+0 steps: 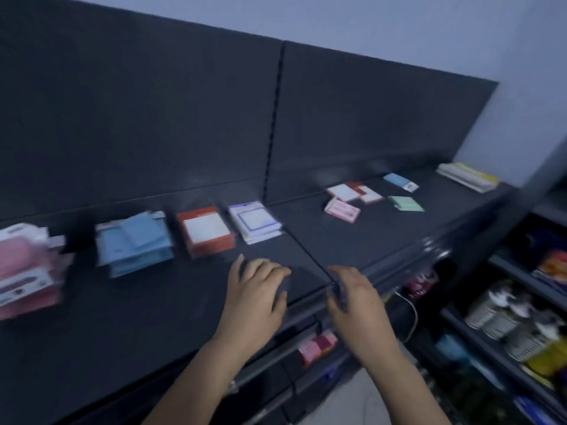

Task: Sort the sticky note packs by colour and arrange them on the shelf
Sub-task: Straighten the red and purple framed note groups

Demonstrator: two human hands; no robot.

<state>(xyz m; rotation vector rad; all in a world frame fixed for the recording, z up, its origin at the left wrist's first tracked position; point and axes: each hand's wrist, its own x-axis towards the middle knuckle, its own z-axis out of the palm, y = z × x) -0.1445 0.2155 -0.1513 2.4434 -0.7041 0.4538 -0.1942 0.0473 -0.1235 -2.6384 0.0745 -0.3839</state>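
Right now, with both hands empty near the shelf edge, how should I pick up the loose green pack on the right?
The green pack lies flat and apart from its neighbours. Probably come from above with the right hand and pinch its two opposite side edges; its flat top offers nothing to grip.

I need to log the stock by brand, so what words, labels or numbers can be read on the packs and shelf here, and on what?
None can be read; the picture is motion-blurred.
Pink packs: dark print on a white label, too blurred.
Pink pack on the right: faint print, too small.
Blue pack at the back: a white label with a dark mark, unreadable.
Purple-bordered packs: a frame only, no legible text.
Goods on the lower shelves: too blurred.
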